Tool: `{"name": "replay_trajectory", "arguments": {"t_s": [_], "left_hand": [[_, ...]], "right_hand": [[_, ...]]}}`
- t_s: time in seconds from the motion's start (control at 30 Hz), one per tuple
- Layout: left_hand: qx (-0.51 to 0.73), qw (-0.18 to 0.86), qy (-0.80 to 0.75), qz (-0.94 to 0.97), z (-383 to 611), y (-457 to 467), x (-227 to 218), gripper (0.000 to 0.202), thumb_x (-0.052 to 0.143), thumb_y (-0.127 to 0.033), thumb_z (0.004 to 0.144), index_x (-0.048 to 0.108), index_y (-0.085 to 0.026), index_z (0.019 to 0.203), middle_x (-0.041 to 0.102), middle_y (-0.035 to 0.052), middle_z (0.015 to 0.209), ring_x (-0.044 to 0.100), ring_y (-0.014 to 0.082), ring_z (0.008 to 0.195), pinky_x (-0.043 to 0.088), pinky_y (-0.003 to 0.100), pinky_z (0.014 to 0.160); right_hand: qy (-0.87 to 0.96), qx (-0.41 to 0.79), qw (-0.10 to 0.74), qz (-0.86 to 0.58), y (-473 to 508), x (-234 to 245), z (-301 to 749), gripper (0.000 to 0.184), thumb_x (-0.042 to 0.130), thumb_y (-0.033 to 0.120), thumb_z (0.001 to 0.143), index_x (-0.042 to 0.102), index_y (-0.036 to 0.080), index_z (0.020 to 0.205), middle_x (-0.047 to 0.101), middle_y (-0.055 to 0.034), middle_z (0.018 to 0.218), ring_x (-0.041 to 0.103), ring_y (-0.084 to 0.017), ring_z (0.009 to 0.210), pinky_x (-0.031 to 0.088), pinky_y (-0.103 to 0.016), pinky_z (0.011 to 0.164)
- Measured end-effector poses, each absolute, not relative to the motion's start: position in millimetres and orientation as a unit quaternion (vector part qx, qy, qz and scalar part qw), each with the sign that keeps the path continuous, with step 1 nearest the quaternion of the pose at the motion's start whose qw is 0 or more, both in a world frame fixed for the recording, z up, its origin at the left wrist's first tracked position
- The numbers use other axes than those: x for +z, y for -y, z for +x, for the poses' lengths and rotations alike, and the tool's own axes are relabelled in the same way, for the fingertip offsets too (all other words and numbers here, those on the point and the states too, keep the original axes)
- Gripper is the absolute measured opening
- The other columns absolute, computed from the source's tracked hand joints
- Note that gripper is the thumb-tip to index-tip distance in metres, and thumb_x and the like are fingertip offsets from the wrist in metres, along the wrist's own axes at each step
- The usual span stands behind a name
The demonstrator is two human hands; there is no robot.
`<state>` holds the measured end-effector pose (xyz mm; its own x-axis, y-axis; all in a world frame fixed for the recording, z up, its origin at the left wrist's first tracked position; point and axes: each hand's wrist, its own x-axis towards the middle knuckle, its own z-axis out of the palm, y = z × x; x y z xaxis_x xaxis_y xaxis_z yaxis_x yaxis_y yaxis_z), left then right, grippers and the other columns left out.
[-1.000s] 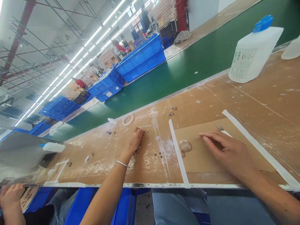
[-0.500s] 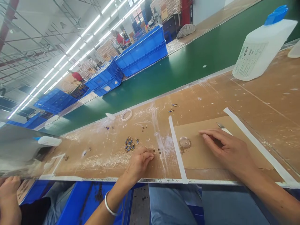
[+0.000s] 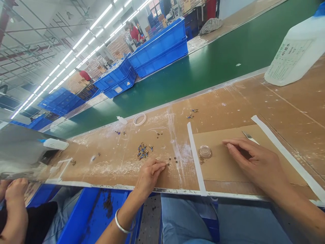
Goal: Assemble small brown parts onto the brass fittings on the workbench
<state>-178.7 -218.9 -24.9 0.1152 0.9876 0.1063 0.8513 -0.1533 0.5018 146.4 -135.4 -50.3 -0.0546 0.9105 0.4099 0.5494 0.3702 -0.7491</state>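
My left hand (image 3: 149, 174) rests low over the brown table, thumb and fingers pinched together. At its fingertips is a small dark disc (image 3: 168, 164), beside several loose ones. Just beyond that hand lies a heap of small blue-and-gold pieces (image 3: 142, 151). My right hand (image 3: 256, 161) is over a cardboard sheet (image 3: 218, 171), its thumb and forefinger closed in a pinch; whatever is between them is too small to make out. Left of it sits a small clear round dish (image 3: 205, 151). Partly behind its knuckles lies a thin-bladed tool with a white handle (image 3: 251, 138).
White tape strips (image 3: 196, 159) flank the cardboard. At the far side lie a tape roll (image 3: 139, 119) and a small white bottle (image 3: 122, 120). A large labelled jug (image 3: 291, 54) stands right. Beyond runs a green belt (image 3: 215, 64) with blue crates (image 3: 159, 51). Another person's hands (image 3: 15, 189) appear at left.
The view has shifted slightly, moving the table's things rightward. My left fingertips have moved a little toward the loose discs, and one disc now shows at them. My right hand keeps its pinch.
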Motion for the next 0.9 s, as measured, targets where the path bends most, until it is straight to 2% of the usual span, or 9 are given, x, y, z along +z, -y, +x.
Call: {"name": "replay_trajectory", "arguments": {"t_s": [0.43,0.53,0.63,0.8,0.9], "left_hand": [[0.201,0.127,-0.615,0.752,-179,223,-28,0.022,0.056,-0.028,0.095,0.077,-0.026,0.099,0.072,0.0057,0.09,0.065,0.0184,0.085,0.052,0.032,0.077],[0.197,0.064,-0.664,0.718,-195,201,-23,0.018,0.059,-0.025,0.092,0.077,-0.025,0.093,0.072,0.0041,0.087,0.066,0.0182,0.084,0.052,0.031,0.077],[0.181,0.023,-0.701,0.689,-211,162,-20,0.018,0.059,-0.02,0.09,0.076,-0.022,0.088,0.072,0.0049,0.086,0.066,0.02,0.085,0.052,0.033,0.079],[0.159,0.034,-0.681,0.714,-214,105,-24,0.017,0.059,-0.016,0.089,0.075,-0.021,0.089,0.072,0.0056,0.094,0.066,0.0203,0.092,0.05,0.033,0.086],[0.15,0.036,-0.675,0.721,-208,92,-26,0.018,0.057,-0.015,0.09,0.074,-0.02,0.087,0.07,0.006,0.09,0.065,0.0199,0.087,0.05,0.032,0.083]], "right_hand": [[0.691,0.203,0.435,-0.541,135,-48,145,0.025,0.05,0.038,0.089,0.071,0.024,0.091,0.075,-0.0016,0.092,0.069,-0.016,0.079,0.05,-0.026,0.063],[0.69,0.2,0.438,-0.54,135,-48,145,0.024,0.051,0.039,0.089,0.071,0.025,0.092,0.075,-0.0014,0.092,0.069,-0.017,0.081,0.049,-0.025,0.057],[0.685,0.206,0.433,-0.548,136,-49,145,0.022,0.053,0.04,0.088,0.071,0.026,0.091,0.075,-0.0013,0.093,0.067,-0.016,0.074,0.046,-0.024,0.051],[0.691,0.199,0.431,-0.545,135,-57,146,0.024,0.053,0.042,0.088,0.071,0.027,0.093,0.075,-0.0021,0.095,0.069,-0.018,0.08,0.046,-0.024,0.048],[0.698,0.181,0.443,-0.533,132,-59,146,0.026,0.05,0.043,0.089,0.07,0.027,0.093,0.074,-0.0004,0.092,0.069,-0.017,0.078,0.048,-0.025,0.052]]}}
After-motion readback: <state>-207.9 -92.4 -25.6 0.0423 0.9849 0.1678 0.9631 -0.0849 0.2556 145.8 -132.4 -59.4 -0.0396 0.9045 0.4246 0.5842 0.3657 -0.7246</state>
